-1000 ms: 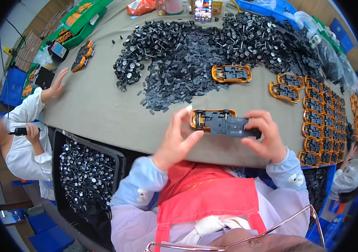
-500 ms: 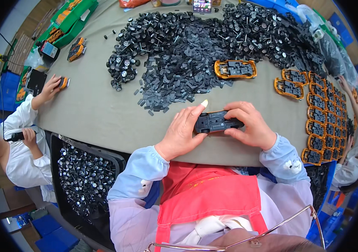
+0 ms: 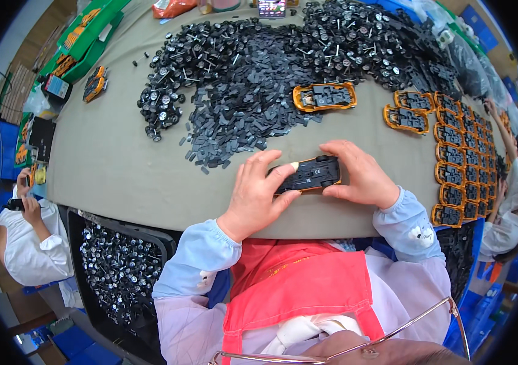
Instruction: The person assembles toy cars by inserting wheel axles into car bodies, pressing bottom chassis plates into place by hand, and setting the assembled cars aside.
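Note:
An orange toy car [image 3: 309, 174] lies upside down between my hands, its black underside and wheels facing up. My left hand [image 3: 257, 190] grips its left end, with the thumb along the near edge and a finger, its tip covered in something pale yellow, on the underside. My right hand [image 3: 365, 176] curves around the right end. Its thumb is at the near corner, and its fingers arch past the far corner. Beyond my hands another upturned orange car body [image 3: 324, 97] rests beside a heap of small flat black pieces [image 3: 253, 91].
Wheel-and-axle sets [image 3: 356, 36] pile up at the back. Rows of upturned orange cars [image 3: 451, 173] stand at the right. A black bin of wheels [image 3: 164, 240] sits near left. Co-workers sit at both sides; a phone [image 3: 271, 8] stands at the far edge.
The car in my hands has tilted, its right end swinging away from me. My right-hand fingers have shifted off its underside to the right end. The left co-worker's hand has drawn back from the table.

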`<state>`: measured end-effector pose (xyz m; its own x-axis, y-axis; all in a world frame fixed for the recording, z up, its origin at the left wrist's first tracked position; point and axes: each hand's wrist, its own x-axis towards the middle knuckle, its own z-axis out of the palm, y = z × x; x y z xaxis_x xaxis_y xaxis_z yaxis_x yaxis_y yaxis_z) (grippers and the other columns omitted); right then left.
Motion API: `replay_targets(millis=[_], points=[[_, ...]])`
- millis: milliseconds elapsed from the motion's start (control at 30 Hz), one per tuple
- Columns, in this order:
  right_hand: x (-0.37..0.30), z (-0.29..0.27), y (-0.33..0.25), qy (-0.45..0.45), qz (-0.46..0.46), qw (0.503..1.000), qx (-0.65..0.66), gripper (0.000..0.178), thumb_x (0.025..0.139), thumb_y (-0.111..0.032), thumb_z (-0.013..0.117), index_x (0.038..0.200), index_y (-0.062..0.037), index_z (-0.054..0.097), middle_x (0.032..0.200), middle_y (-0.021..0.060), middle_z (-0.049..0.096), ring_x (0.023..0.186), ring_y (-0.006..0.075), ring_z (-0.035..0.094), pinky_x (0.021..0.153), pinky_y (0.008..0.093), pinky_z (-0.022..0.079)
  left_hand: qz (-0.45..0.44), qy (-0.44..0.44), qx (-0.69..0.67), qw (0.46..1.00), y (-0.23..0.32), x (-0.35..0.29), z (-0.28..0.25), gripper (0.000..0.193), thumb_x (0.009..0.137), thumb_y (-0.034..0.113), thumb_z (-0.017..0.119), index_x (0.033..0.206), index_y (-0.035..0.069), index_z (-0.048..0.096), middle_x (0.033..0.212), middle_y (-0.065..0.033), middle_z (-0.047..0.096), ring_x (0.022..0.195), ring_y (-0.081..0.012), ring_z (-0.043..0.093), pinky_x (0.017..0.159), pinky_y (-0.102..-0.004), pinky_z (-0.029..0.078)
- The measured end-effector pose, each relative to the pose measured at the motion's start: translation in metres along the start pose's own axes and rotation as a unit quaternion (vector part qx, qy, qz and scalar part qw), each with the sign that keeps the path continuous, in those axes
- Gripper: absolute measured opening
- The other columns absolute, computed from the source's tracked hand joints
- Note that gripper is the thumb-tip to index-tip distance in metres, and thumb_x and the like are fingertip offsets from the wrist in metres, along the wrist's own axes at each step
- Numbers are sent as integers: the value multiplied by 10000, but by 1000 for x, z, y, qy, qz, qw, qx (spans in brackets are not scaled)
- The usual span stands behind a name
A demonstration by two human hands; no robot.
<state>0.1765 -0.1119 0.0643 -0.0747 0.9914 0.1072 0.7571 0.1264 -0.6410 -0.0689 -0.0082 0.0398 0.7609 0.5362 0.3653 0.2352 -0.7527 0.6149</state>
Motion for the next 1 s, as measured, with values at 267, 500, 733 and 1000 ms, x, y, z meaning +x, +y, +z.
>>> replay_targets(millis=[267,500,733,1000], points=[[-6,2,22,-53,55,989,128,661,766,-207,840,1335,-53,540,1260,143,612,1117,262,607,926,385,509,130,-46,125,983,21,8,14,338,763,114,759,1076,7,686,1127,-167,674,1048,-318,647,919,-453,486],[16,-1,21,-127,187,947,226,352,881,-236,736,1128,0,653,895,101,700,774,169,657,706,316,538,161,-87,216,959,33,7,17,366,790,146,736,1103,-30,667,1158,-184,669,1063,-316,639,954,-463,485],[12,12,-7,-32,308,865,395,271,862,-128,720,1097,-17,640,945,38,657,867,115,608,773,280,513,115,76,174,975,23,-29,6,262,841,179,742,1071,67,682,1050,-71,647,947,-211,613,895,-437,492],[23,58,-67,-11,117,895,431,255,882,-83,684,1115,-2,619,1000,48,647,915,127,615,818,290,518,-341,158,-652,658,28,-51,-5,385,1027,222,566,1356,36,492,1286,-123,599,1154,-255,625,919,-439,566]])
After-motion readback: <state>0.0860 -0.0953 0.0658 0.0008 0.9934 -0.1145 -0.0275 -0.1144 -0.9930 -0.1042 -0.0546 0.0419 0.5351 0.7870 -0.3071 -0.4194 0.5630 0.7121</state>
